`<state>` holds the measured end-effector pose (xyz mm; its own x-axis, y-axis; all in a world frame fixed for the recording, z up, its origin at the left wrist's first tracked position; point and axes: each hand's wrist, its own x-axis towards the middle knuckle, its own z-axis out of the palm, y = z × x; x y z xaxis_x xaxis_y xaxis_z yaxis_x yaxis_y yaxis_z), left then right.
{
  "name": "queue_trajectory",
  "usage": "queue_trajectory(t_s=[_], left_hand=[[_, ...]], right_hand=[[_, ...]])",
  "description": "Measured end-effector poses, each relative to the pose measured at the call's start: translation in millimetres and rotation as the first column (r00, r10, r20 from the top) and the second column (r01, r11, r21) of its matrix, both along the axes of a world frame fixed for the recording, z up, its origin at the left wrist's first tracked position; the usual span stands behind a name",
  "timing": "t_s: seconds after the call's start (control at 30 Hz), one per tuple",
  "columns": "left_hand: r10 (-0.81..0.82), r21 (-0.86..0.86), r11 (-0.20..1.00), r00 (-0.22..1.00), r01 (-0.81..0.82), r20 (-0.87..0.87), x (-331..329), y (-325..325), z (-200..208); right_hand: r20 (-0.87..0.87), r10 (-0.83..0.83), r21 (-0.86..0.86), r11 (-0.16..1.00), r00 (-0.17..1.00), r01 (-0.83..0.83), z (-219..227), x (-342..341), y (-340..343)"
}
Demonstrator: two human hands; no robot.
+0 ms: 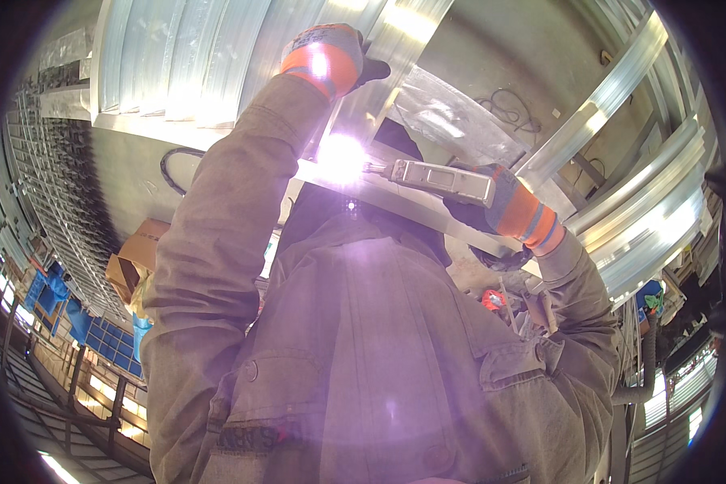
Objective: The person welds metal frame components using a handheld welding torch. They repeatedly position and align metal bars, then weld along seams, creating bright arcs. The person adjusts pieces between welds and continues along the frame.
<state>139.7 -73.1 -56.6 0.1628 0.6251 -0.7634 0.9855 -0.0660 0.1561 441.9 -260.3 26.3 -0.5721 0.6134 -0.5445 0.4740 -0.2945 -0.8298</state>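
My right hand (500,206), in a grey and orange work glove, is closed around a welding torch (436,179) with a grey boxy body. The torch's nozzle points left into a bright white-violet welding glare (342,159), which hides the spot it meets. That glare sits on a metal bar (411,206) running across in front of me. Beyond it, my left hand (323,60), gloved alike, grips a shiny metal profile (399,48), its dark thumb sticking out to the right. The fingers of that hand are mostly hidden behind the glove's back.
Long ribbed metal panels (185,56) lie at the far left, with more curved-looking profiles (645,234) at the right. A thin cable (512,113) coils on the floor. Left of my arm stands an open cardboard box (137,254); a corrugated hose (647,363) hangs at the right.
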Motion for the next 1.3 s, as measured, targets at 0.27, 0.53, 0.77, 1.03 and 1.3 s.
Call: queue_trajectory(t_s=[0.27,0.53,0.77,1.03,1.3], left_hand=[[-0.002,-0.018,1.0,0.999,0.003,0.036,-1.3,2.9,3.9],[-0.029,-0.005,1.0,1.0,0.029,-0.011,1.3,3.7,8.2],[0.001,-0.082,0.997,1.0,-0.002,-0.008,3.5,11.2,22.7],[0.088,-0.052,0.995,0.996,-0.088,-0.003,-2.4,4.0,25.8],[0.443,0.122,0.844,0.806,-0.523,0.392,-109.7,-32.1,22.8]], right_hand=[[0.055,0.088,0.099,0.991,0.995,-0.093,-12.6,8.1,-6.0],[0.023,0.011,0.013,1.0,1.0,-0.012,-10.5,10.3,-8.6],[0.044,-0.012,-0.011,1.0,0.999,0.013,-5.7,14.4,-10.6],[0.151,-0.065,-0.046,0.996,0.986,0.073,39.2,24.6,-21.3],[0.234,-0.266,0.365,0.915,0.935,0.169,130.3,32.7,-66.7]])
